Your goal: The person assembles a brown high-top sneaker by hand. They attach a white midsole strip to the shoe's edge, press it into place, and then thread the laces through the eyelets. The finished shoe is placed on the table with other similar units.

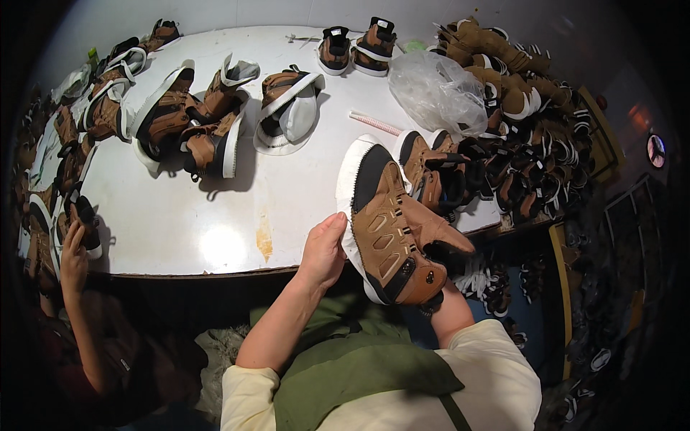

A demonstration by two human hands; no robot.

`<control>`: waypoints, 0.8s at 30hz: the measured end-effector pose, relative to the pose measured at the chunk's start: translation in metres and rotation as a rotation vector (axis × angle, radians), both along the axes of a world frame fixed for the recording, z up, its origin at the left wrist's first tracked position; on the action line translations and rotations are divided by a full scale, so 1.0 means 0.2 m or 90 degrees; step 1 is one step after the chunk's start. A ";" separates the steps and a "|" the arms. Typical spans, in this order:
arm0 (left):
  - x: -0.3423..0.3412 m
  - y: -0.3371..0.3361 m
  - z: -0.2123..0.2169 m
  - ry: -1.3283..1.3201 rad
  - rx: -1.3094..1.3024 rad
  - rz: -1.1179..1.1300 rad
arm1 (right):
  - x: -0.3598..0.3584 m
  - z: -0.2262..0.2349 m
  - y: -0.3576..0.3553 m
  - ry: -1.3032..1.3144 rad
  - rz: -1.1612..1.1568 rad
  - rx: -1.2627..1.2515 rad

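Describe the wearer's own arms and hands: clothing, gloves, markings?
Cream sleeves end around the elbows; forearms are bare. The left hand wears no glove, and no watch shows on that wrist. The right hand is hidden. An olive-green apron covers the front.

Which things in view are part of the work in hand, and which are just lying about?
In hand:
- brown-and-black shoe
- left hand, gripping its white edge
- right hand, hidden behind it

Apparently just lying about:
- clear plastic bag
- narrow red-and-white strip
- shoes at the white table's back edge
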State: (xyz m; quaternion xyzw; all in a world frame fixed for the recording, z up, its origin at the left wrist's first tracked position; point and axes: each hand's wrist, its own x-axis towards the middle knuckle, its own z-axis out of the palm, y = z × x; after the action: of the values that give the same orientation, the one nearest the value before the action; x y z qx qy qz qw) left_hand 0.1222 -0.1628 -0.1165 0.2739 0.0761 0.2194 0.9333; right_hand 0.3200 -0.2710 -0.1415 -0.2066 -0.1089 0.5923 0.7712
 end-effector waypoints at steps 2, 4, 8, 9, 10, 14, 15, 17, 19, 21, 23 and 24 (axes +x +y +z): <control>0.00 0.00 -0.01 -0.005 -0.005 0.005 | -0.01 -0.01 0.00 -0.002 0.003 -0.001; 0.00 0.00 0.00 0.010 -0.010 0.014 | -0.01 -0.01 0.01 -0.003 0.003 -0.001; -0.02 0.03 -0.06 -0.039 0.006 -0.016 | -0.02 -0.03 0.01 -0.010 0.004 -0.008; -0.02 0.04 -0.06 -0.036 0.015 -0.014 | -0.02 -0.03 0.01 -0.017 -0.002 -0.012; -0.02 0.04 -0.06 -0.033 0.024 -0.013 | -0.01 -0.04 0.01 -0.026 -0.007 -0.019; 0.00 0.05 -0.05 -0.013 -0.027 0.061 | 0.19 -0.14 -0.05 -0.225 -0.163 -0.142; 0.00 0.07 -0.07 -0.018 -0.035 0.080 | 0.24 -0.12 -0.06 -0.312 -0.234 -0.211; 0.01 0.11 -0.15 -0.007 -0.051 0.133 | 0.19 0.02 -0.08 -0.258 -0.409 -0.281; 0.02 0.13 -0.17 -0.007 -0.076 0.163 | 0.13 0.20 -0.13 -0.341 -0.439 -0.217; 0.01 0.15 -0.15 -0.008 -0.095 0.166 | 0.08 0.30 -0.18 -0.418 -0.372 -0.123; 0.01 0.17 -0.15 -0.011 -0.097 0.170 | -0.04 0.37 -0.12 -0.497 -0.423 -0.223; 0.01 0.19 -0.17 -0.014 -0.093 0.178 | -0.09 0.38 -0.10 -0.543 -0.439 -0.255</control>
State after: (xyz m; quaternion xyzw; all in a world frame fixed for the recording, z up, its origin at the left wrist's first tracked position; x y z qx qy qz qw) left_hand 0.1240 -0.1243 -0.1496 0.1896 0.1191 0.3443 0.9118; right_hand 0.3025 -0.2901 -0.0650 -0.5919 -0.2224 0.1804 0.7534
